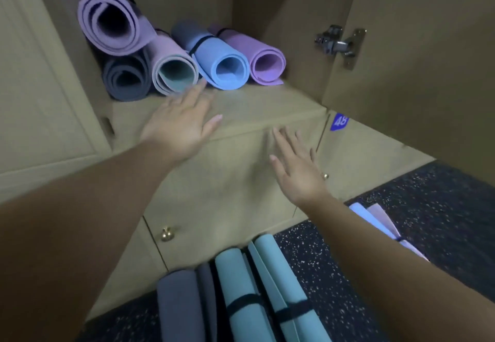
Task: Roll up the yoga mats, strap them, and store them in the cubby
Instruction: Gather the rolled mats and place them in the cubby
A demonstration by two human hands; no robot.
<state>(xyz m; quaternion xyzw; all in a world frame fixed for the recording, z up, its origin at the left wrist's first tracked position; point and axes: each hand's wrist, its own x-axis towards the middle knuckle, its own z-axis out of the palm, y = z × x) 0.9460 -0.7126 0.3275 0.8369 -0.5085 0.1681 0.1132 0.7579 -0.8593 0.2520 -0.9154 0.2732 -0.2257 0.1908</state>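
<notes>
Now both hands, the left hand (179, 123) and right hand (297, 166), hover open and empty before the cubby (267, 98), so the strapped teal mat (241, 293) should be gripped mid-roll next.

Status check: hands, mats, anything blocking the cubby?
Left hand and right hand open, empty, in front of the cubby. Five rolled mats shelved. Strapped teal mats on the floor. Shelf space right of the purple mat free.

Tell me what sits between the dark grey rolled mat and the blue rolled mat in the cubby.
In the head view, one rolled mat with a pale lilac outside and teal inside lies between the dark grey mat and the blue mat.
</notes>
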